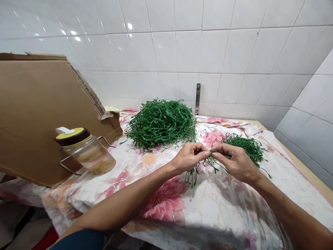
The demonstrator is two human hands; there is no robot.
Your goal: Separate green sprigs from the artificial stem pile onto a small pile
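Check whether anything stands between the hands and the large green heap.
Nothing visible does. The left hand and right hand pinch thin green stems above the floral cloth, and only cloth and a few stray strands separate them from the large green heap.

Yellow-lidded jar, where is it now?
In the head view, the jar sits at left on the floral cloth, before the cardboard sheet, left of the green heap.
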